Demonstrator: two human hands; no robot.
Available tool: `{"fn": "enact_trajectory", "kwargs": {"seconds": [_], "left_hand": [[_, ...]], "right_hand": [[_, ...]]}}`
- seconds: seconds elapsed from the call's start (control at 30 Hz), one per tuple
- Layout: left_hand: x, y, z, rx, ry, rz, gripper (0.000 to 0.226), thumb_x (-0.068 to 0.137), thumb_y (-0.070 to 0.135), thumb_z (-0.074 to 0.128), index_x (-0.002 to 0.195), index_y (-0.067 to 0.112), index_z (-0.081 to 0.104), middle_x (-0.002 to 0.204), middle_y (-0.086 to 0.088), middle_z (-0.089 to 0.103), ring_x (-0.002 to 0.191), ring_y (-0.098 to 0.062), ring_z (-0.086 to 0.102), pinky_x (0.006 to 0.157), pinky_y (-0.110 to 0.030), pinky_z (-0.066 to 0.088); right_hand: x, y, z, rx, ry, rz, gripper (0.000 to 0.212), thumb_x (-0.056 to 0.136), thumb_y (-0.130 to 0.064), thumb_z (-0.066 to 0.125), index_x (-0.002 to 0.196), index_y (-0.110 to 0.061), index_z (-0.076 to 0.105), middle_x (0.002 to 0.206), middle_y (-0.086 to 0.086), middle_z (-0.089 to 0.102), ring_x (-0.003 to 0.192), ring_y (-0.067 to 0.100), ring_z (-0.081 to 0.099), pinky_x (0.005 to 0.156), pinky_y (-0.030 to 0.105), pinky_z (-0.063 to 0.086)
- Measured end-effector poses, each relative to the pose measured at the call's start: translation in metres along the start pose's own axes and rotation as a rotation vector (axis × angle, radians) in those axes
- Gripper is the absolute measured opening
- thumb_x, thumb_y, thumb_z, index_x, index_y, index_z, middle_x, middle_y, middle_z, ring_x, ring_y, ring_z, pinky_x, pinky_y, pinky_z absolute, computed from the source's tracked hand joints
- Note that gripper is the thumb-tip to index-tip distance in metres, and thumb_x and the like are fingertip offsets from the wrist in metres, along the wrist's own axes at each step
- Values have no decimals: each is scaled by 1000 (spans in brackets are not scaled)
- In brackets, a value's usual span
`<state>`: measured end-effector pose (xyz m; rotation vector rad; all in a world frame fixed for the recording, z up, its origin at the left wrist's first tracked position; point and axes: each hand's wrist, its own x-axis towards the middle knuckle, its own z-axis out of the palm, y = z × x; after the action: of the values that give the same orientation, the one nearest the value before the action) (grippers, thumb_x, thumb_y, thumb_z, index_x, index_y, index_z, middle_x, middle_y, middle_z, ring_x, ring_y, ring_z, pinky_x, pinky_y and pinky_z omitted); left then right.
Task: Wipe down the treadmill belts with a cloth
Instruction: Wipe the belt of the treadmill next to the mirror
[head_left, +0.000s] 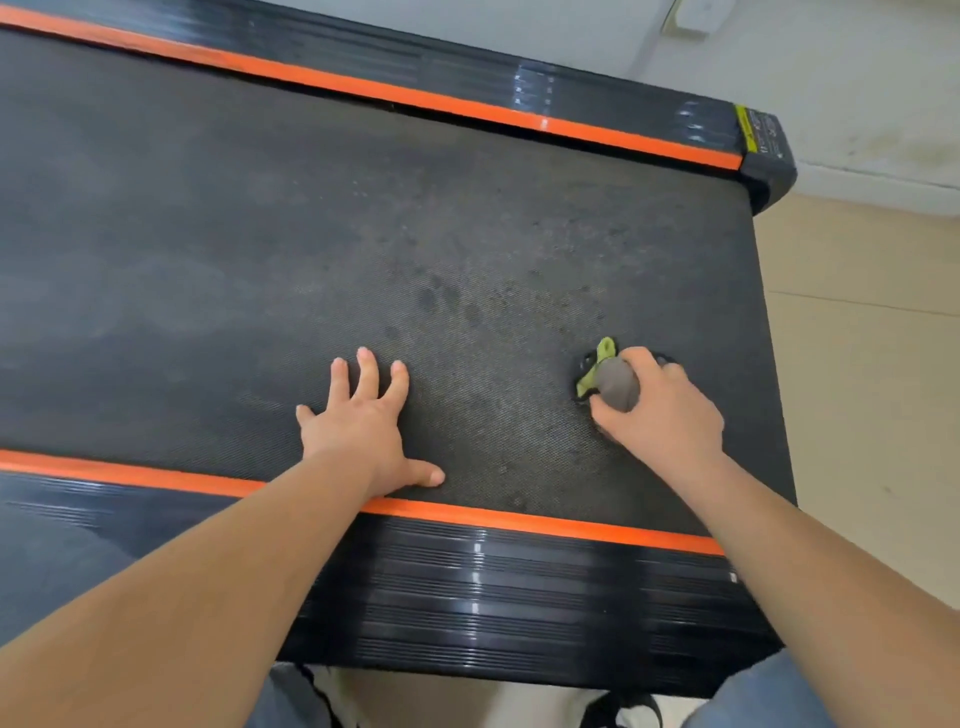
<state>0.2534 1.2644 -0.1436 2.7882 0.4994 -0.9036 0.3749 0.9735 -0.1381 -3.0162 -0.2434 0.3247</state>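
The black treadmill belt (363, 234) fills most of the view, dusty with darker damp spots near its middle. My left hand (363, 431) lies flat on the belt with fingers spread, close to the near orange stripe. My right hand (657, 410) grips a bunched grey and green cloth (613, 382) and presses it onto the belt near the treadmill's right end. The two hands are apart, roughly a forearm's width between them.
Orange stripes border the belt, the near orange stripe (519, 522) and the far orange stripe (363, 88), with ribbed black side rails (493, 608) outside them. The rear end cap (766, 150) sits at the far right. Beige tiled floor (872, 338) lies to the right, a pale wall behind.
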Motion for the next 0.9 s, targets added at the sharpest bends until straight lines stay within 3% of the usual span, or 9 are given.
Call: {"fn": "enact_trajectory", "kwargs": {"seconds": [0.07,0.13,0.27,0.4,0.5,0.6,0.77,0.9], "left_hand": [[1,1,1,-1,9,-3,141,62,90,69,159,36,-17,168,-1,-28,156,-33,-22,118,-72,21],[1,1,-1,-4,14,-9,141,61,88,71,160,36,-16,168,-1,-27,156,-33,-21,117,-72,21],[0,2,-1,-17,13,-15,142,61,85,74,160,37,-15,168,0,-26,156,-33,-21,118,-72,21],[0,1,-3,-16,7,-12,140,62,86,73,160,37,-15,168,0,-26,156,-33,-21,118,-72,20],[-1,1,-3,-24,-3,-15,143,59,87,73,160,37,-15,168,0,-27,156,-33,-21,118,-72,20],[0,3,-4,-28,2,-26,143,60,86,74,160,36,-15,168,0,-26,156,-33,-21,118,-73,20],[0,3,-3,-39,-7,-28,141,63,80,78,160,36,-15,168,0,-27,156,-33,-22,118,-73,18],[2,2,-2,-26,9,-26,126,76,62,77,160,36,-13,167,0,-27,155,-34,-21,118,-72,20]], "right_hand": [[-1,-4,2,124,25,97,48,81,-61,64,117,-37,44,106,7,51,101,39,62,76,42,50],[-19,-39,11,128,15,52,46,79,-59,64,113,-34,45,103,7,53,100,39,62,77,42,51],[-68,-111,38,140,-72,-390,50,72,-59,65,114,-38,50,99,-3,51,93,29,64,70,40,57],[-57,-71,21,9,-237,-652,51,78,-59,66,123,-50,46,105,-10,46,104,21,59,75,37,53],[-43,-18,2,-166,-301,-662,53,79,-56,69,125,-51,45,108,-12,45,107,19,56,77,35,48],[-39,-6,1,-140,-308,-649,46,81,-51,70,121,-49,47,106,-12,43,104,19,54,72,32,46],[-46,-61,18,26,-251,-682,42,79,-48,68,118,-44,52,101,-8,45,97,22,58,67,37,54],[-54,-105,34,138,-258,-759,43,81,-41,69,121,-42,55,97,-7,37,92,24,54,63,37,50]]}}
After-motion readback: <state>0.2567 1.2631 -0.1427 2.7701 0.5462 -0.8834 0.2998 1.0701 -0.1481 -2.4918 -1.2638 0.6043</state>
